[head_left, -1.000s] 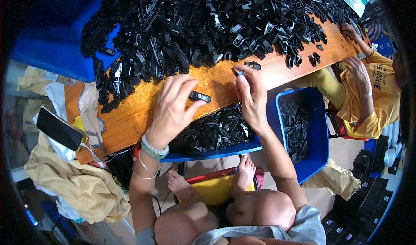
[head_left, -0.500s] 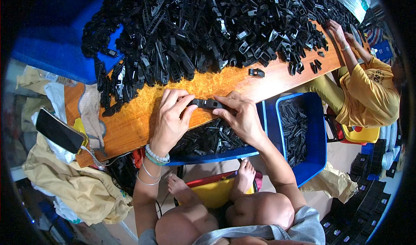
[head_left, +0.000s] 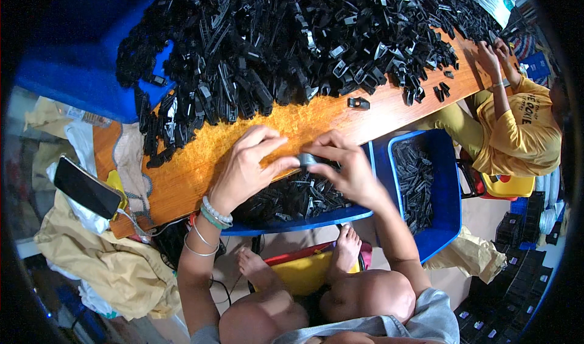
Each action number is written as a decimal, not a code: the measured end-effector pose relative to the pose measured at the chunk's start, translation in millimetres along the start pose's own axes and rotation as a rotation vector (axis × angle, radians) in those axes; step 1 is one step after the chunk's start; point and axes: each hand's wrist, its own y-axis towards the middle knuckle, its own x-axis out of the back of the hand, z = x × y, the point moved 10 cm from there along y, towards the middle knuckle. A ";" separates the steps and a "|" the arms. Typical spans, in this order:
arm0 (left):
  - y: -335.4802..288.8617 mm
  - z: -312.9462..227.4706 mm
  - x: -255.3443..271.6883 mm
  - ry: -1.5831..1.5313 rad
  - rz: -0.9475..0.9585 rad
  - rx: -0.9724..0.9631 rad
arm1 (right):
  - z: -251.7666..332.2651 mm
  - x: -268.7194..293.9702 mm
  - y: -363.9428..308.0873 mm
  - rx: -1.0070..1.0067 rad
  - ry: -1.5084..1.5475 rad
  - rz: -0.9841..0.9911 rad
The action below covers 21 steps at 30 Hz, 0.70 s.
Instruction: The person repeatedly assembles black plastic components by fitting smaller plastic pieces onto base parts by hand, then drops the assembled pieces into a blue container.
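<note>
My right hand (head_left: 351, 172) pinches a small black plastic part (head_left: 309, 159), blurred by motion, between thumb and fingers. To its left, my left hand (head_left: 248, 164) has its thumb and fingers spread apart, with nothing between them. The left thumb tip comes close to the part; whether it touches I cannot tell. Both hands are over the front edge of the wooden table (head_left: 194, 182). Below them, a blue bin (head_left: 292, 225) holds many similar black parts (head_left: 298, 195). A single black part (head_left: 359, 103) lies on the table beyond my right hand.
A large heap of black plastic parts (head_left: 261, 45) covers the far side of the table. A second blue bin (head_left: 447, 228) stands at the right, near a co-worker in a yellow shirt (head_left: 517, 131). At the left are a phone (head_left: 87, 187) and a cloth (head_left: 129, 155).
My left hand has let go of the black part and its fingers have spread. The part has turned in my right hand. The co-worker's hands have shifted slightly.
</note>
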 end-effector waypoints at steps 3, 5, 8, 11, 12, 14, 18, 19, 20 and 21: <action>16.8 -13.6 13.2 0.475 -0.086 -0.076 | -12.7 15.8 -17.5 -0.049 0.051 0.332; 37.1 -14.6 13.0 0.803 -0.133 -0.166 | -26.2 43.1 -18.3 -0.104 -0.120 0.134; 54.7 1.0 -1.0 0.902 -0.064 -0.247 | -45.8 83.2 -16.0 -0.193 -0.120 -0.280; 43.6 -17.9 -10.6 0.856 -0.054 -0.275 | -55.5 102.8 -8.6 -0.100 -0.465 -0.573; 33.1 -26.0 -17.4 0.845 -0.065 -0.311 | -63.4 102.2 -4.9 -0.106 -0.461 -0.578; 12.2 -36.1 -32.2 0.746 0.042 -0.302 | -65.9 89.2 7.5 -0.072 -0.515 -0.504; -9.3 -32.5 -41.4 0.495 0.116 -0.193 | -43.2 77.3 2.0 0.062 -0.392 -0.519; -11.5 -34.2 -39.2 0.499 0.117 -0.189 | -50.3 70.3 -0.4 -0.020 -0.182 -0.497; -12.2 -32.7 -32.7 0.370 0.090 -0.138 | -44.5 65.3 -1.8 -0.073 -0.149 -0.465; -12.9 -29.1 -27.1 0.241 0.063 -0.085 | -40.8 60.8 -0.7 -0.125 -0.116 -0.432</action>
